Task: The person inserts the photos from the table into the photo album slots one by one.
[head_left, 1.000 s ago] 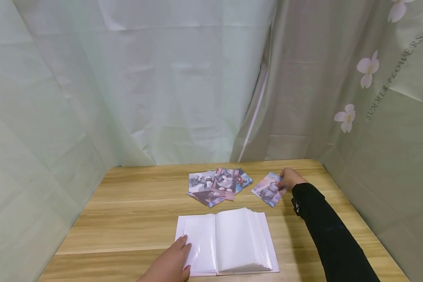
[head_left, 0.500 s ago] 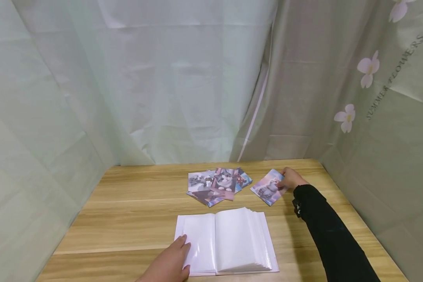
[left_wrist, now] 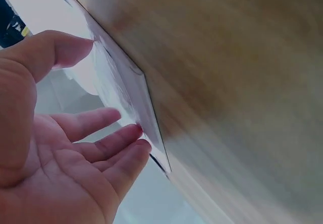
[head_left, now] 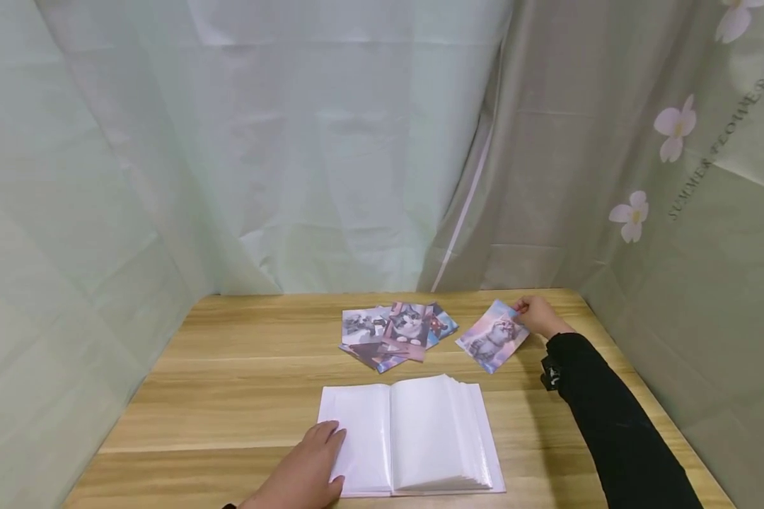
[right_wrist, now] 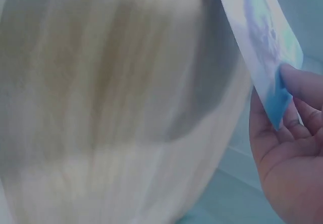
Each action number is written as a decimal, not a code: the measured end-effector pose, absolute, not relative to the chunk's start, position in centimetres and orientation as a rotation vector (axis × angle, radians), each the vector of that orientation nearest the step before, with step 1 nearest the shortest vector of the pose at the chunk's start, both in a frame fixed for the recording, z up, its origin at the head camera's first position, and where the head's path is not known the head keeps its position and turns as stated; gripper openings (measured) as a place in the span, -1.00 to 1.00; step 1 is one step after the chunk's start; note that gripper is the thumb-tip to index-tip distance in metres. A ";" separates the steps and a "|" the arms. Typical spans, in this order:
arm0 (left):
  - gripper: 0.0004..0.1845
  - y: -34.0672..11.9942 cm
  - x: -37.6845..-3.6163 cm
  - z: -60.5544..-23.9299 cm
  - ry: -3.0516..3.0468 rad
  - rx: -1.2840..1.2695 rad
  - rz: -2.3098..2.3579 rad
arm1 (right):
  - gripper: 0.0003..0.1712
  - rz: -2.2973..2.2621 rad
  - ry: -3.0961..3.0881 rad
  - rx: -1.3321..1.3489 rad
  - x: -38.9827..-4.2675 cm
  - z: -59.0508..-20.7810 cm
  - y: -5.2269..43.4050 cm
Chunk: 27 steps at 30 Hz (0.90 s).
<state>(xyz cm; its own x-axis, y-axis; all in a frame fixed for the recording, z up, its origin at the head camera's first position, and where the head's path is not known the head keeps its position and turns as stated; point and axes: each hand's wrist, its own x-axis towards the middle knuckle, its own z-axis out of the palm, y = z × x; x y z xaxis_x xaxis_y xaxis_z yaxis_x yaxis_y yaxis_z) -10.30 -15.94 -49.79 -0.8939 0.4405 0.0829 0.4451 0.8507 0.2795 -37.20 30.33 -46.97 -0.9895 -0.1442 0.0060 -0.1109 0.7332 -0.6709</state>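
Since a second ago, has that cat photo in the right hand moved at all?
Yes. The cat photo has been tipped up by the right hand, its far edge lifting and shifting slightly farther from the photo pile, which lies on the table.

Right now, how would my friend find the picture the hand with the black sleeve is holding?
Start at the open white photo album on the wooden table. Behind it lies a heap of overlapping cat photos. To the right of that heap, the pink-and-blue cat photo sits alone, pinched at its far edge by the right hand.
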 end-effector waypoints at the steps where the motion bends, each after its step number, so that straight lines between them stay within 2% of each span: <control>1: -0.28 -16.0 -10.3 -49.8 -2.995 -0.731 -0.469 | -0.77 -1.112 2.892 -0.202 -37.1 -46.6 30.4; 20: 0.05 -14.4 -12.1 -48.9 -3.149 -0.807 -0.630 | -0.72 -1.232 2.946 -0.236 -35.5 -39.9 29.9; 27: 0.03 -14.1 -12.2 -48.9 -3.227 -0.783 -0.623 | -0.73 -1.467 2.820 -0.250 -35.6 -38.6 25.6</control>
